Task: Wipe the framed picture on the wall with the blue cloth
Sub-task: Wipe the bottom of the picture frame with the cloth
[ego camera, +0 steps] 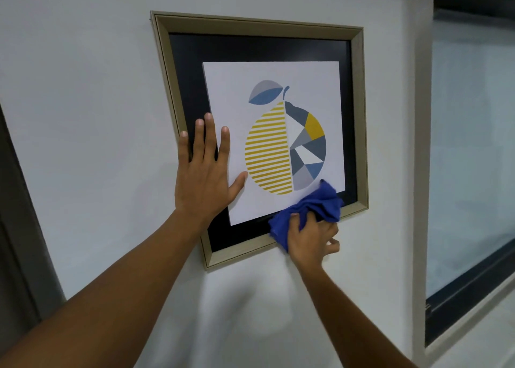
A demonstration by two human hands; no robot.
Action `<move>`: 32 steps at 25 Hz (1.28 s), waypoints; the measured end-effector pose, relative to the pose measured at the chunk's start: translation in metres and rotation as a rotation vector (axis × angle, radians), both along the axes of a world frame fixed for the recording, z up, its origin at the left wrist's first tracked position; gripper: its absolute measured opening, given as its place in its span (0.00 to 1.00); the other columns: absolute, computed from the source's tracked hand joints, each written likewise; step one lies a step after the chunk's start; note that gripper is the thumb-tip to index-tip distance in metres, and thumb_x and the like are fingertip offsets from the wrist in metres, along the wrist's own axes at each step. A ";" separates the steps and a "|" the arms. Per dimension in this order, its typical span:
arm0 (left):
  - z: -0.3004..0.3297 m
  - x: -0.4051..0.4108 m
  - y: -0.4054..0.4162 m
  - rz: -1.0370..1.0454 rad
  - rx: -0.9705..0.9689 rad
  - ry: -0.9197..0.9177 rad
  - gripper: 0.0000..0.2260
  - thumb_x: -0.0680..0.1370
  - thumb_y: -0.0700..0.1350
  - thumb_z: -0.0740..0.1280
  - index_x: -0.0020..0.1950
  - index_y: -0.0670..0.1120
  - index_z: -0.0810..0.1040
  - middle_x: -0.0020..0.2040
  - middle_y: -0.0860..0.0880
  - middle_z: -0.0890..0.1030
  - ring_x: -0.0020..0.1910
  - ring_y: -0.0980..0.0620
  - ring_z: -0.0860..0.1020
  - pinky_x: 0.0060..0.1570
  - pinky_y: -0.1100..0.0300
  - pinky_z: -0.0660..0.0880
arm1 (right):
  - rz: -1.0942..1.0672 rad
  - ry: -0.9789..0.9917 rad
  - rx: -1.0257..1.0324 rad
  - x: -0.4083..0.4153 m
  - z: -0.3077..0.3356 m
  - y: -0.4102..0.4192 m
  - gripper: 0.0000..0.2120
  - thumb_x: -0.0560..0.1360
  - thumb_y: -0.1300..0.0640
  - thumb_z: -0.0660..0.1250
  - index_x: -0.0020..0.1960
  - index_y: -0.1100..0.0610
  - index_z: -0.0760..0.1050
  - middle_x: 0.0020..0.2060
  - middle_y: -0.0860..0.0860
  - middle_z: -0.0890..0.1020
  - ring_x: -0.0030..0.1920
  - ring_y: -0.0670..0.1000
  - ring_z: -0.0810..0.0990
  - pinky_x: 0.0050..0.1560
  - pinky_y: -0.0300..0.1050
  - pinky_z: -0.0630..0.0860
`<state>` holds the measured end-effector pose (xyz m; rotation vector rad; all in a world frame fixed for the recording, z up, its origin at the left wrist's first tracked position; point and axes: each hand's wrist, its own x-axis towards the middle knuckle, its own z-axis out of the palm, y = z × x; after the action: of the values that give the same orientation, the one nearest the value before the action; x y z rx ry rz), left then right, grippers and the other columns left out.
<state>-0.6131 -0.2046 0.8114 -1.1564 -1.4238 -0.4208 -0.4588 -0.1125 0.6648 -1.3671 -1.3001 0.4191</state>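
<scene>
The blue cloth (306, 211) is bunched in the right hand (310, 238) fingers at the framed picture (259, 47)'s lower edge, everything above them seemingly unwiped, while the left hand (204, 170) is pressed flat, fingers spread.

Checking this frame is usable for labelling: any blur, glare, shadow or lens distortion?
Head view: wide-angle distortion skews the framed picture into a slanted shape; soft shadows fall on the white wall below the arms; the right hand and blue cloth are slightly blurred; the left hand is sharp; no strong glare on the picture.

Soft even indoor light, faint arm shadows on the wall (83, 117), wide-angle bending at edges, slight softness
</scene>
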 end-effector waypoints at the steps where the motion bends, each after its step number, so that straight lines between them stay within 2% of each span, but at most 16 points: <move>1: 0.000 0.000 0.000 0.003 0.005 0.002 0.41 0.78 0.69 0.50 0.82 0.42 0.47 0.81 0.36 0.47 0.81 0.37 0.46 0.77 0.40 0.42 | 0.044 -0.039 0.043 -0.014 -0.005 -0.017 0.15 0.79 0.43 0.60 0.59 0.51 0.73 0.70 0.56 0.66 0.70 0.57 0.61 0.66 0.61 0.56; 4: 0.001 0.000 0.001 0.001 0.009 0.003 0.42 0.78 0.69 0.50 0.82 0.42 0.47 0.81 0.36 0.47 0.81 0.37 0.46 0.77 0.41 0.40 | 0.133 -0.116 0.100 -0.048 -0.016 -0.054 0.21 0.77 0.38 0.59 0.64 0.49 0.70 0.72 0.54 0.65 0.71 0.55 0.60 0.69 0.59 0.55; 7: 0.001 -0.001 -0.001 0.004 0.007 -0.003 0.42 0.78 0.69 0.51 0.82 0.42 0.47 0.81 0.36 0.47 0.81 0.37 0.46 0.77 0.42 0.39 | 0.115 -0.153 0.111 -0.048 -0.015 -0.053 0.22 0.77 0.37 0.59 0.64 0.49 0.71 0.72 0.54 0.66 0.72 0.55 0.60 0.68 0.59 0.56; 9: 0.000 -0.002 -0.001 0.004 0.006 0.004 0.42 0.78 0.68 0.52 0.82 0.42 0.47 0.81 0.36 0.47 0.81 0.37 0.46 0.77 0.41 0.40 | 0.083 -0.189 0.105 -0.034 -0.016 -0.039 0.22 0.77 0.37 0.58 0.63 0.49 0.71 0.72 0.54 0.66 0.71 0.55 0.59 0.67 0.60 0.55; 13: -0.001 -0.001 -0.003 0.011 -0.006 0.008 0.42 0.78 0.69 0.51 0.82 0.43 0.47 0.82 0.37 0.47 0.81 0.37 0.47 0.77 0.42 0.41 | -0.018 -0.159 -0.054 0.018 0.000 0.020 0.22 0.78 0.40 0.57 0.65 0.53 0.71 0.72 0.59 0.66 0.70 0.61 0.58 0.66 0.63 0.55; 16: -0.001 0.000 -0.002 0.019 -0.004 0.009 0.42 0.78 0.70 0.50 0.82 0.43 0.47 0.82 0.37 0.47 0.81 0.37 0.46 0.77 0.42 0.41 | -0.047 -0.120 -0.156 0.069 0.012 0.062 0.25 0.79 0.40 0.56 0.70 0.53 0.68 0.74 0.61 0.61 0.73 0.62 0.55 0.68 0.66 0.54; 18: -0.001 0.000 -0.002 0.020 0.002 0.010 0.42 0.78 0.70 0.50 0.82 0.43 0.47 0.82 0.37 0.48 0.81 0.37 0.47 0.77 0.42 0.42 | -0.045 -0.142 -0.135 0.085 0.010 0.073 0.26 0.79 0.38 0.56 0.70 0.53 0.68 0.75 0.61 0.58 0.74 0.63 0.54 0.68 0.68 0.53; 21: -0.002 0.000 -0.001 0.023 0.008 0.011 0.42 0.78 0.70 0.50 0.82 0.43 0.47 0.82 0.37 0.48 0.80 0.37 0.47 0.77 0.42 0.42 | -0.027 -0.123 -0.103 0.071 0.007 0.058 0.25 0.78 0.38 0.56 0.68 0.53 0.70 0.74 0.61 0.61 0.72 0.62 0.56 0.68 0.67 0.53; 26: -0.002 0.000 0.000 0.011 0.000 0.014 0.42 0.78 0.68 0.51 0.82 0.42 0.47 0.81 0.36 0.47 0.80 0.37 0.47 0.77 0.41 0.42 | 0.056 -0.224 0.003 -0.007 -0.011 -0.022 0.25 0.75 0.34 0.59 0.62 0.51 0.72 0.74 0.57 0.62 0.71 0.59 0.56 0.66 0.61 0.53; 28: -0.003 0.000 0.001 -0.001 0.000 0.016 0.41 0.78 0.68 0.52 0.81 0.42 0.47 0.81 0.35 0.47 0.80 0.37 0.47 0.77 0.41 0.42 | 0.075 -0.220 0.019 -0.035 -0.014 -0.050 0.31 0.72 0.31 0.60 0.63 0.52 0.70 0.73 0.56 0.63 0.69 0.57 0.57 0.64 0.59 0.54; 32: -0.003 -0.002 0.002 -0.010 0.009 0.026 0.41 0.78 0.67 0.52 0.81 0.42 0.47 0.81 0.35 0.47 0.80 0.37 0.47 0.77 0.41 0.41 | 0.105 -0.129 -0.056 -0.049 -0.004 -0.061 0.55 0.58 0.19 0.58 0.73 0.54 0.58 0.72 0.54 0.64 0.70 0.57 0.62 0.68 0.61 0.57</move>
<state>-0.6148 -0.2023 0.8086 -1.1576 -1.3925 -0.4171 -0.5082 -0.1738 0.6605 -1.3953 -1.4805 0.4480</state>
